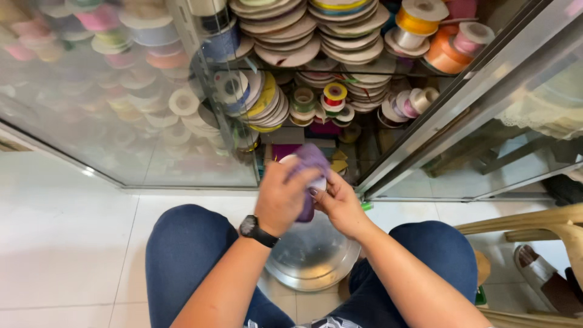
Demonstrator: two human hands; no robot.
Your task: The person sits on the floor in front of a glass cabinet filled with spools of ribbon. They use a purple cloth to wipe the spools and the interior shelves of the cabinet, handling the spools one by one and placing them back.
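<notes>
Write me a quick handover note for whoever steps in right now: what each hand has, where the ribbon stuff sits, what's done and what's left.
Left hand: closed over a purple ribbon roll, watch on that wrist.
Right hand: fingers pinching the same roll from the other side.
Both are raised above a metal bowl on the floor between the knees.
The glass cabinet ahead is open, its shelves packed with ribbon rolls.
Done: one purple roll is out and in hand.
Left: the roll is not put down anywhere yet; the motion is blurred, so winding or unwinding is unclear.

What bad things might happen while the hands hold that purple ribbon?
The purple ribbon, gripped by the left hand and right hand, might slip into the metal bowl below. An elbow might also bump the stacked spools behind the open glass door, toppling them.
</notes>
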